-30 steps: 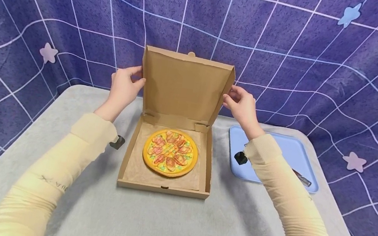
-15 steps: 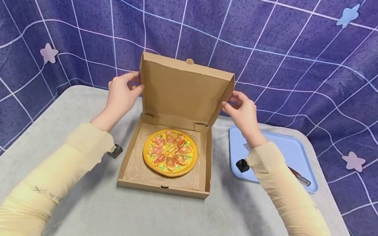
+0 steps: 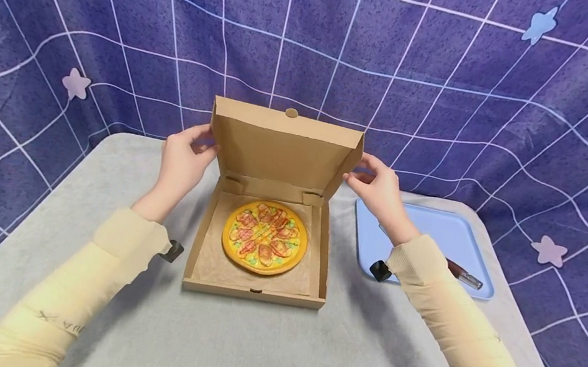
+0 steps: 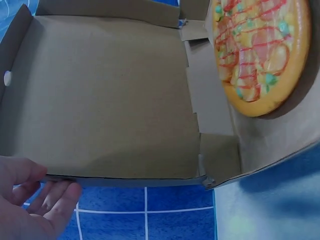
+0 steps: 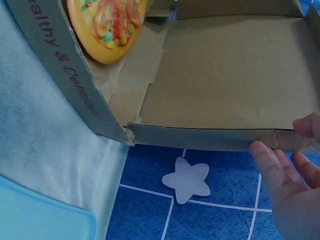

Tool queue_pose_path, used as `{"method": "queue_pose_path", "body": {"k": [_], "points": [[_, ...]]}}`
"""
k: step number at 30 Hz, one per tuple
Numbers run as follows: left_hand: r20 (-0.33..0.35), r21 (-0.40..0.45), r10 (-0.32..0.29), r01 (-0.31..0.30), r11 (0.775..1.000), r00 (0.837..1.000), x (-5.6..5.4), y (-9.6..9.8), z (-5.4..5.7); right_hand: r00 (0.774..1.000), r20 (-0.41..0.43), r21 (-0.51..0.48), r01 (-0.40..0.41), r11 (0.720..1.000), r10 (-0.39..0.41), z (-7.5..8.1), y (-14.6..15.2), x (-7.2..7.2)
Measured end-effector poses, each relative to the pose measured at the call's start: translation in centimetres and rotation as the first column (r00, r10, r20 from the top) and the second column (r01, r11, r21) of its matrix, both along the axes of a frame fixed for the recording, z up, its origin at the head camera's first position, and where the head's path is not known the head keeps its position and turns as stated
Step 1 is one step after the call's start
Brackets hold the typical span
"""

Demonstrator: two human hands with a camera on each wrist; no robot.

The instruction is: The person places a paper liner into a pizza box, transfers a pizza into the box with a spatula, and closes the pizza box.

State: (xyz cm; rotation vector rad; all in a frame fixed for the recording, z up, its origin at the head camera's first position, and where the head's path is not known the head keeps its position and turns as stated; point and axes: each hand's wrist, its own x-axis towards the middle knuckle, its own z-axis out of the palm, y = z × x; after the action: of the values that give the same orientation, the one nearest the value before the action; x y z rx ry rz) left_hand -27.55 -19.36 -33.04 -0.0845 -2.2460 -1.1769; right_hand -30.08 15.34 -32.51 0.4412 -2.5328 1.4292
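Note:
A cardboard pizza box (image 3: 253,294) stands on the table with its lid (image 3: 281,150) raised and leaning forward over the back part. Inside the base lies a round pizza (image 3: 265,238) with a thick yellow crust and red and green toppings. My left hand (image 3: 183,161) pinches the lid's left side flap between thumb and fingers. On the opposite side, my right hand (image 3: 378,194) pinches the right flap the same way. In the left wrist view the thumb of the left hand (image 4: 35,200) lies at the lid's edge, its fingers along the outer face.
To the right of the box, a light blue tray (image 3: 435,225) holds a utensil with a brown and metal handle (image 3: 464,274), partly hidden by the right forearm. A blue gridded curtain (image 3: 315,36) with star shapes hangs behind the grey table (image 3: 247,352).
The lid has tilted forward and down from nearly upright, its top edge lower now. Both hands have come down with it, keeping their hold on the side flaps. The pizza has not moved.

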Motion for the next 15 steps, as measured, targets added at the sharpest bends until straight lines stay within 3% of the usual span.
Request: {"method": "queue_pose_path", "body": {"k": [11, 15], "points": [[-0.006, 0.063, -0.064, 0.064, 0.996, 0.998, 1.0, -0.6, -1.0, 0.997, 0.025, -0.031, -0.075, 0.997, 0.076, -0.5, 0.4, 0.9], [-0.006, 0.044, -0.064, 0.064, 0.997, 0.998, 1.2, -0.8, -1.4, 0.996, 0.003, -0.024, -0.084, 0.996, 0.084, -0.8, 0.6, 1.1]]}}
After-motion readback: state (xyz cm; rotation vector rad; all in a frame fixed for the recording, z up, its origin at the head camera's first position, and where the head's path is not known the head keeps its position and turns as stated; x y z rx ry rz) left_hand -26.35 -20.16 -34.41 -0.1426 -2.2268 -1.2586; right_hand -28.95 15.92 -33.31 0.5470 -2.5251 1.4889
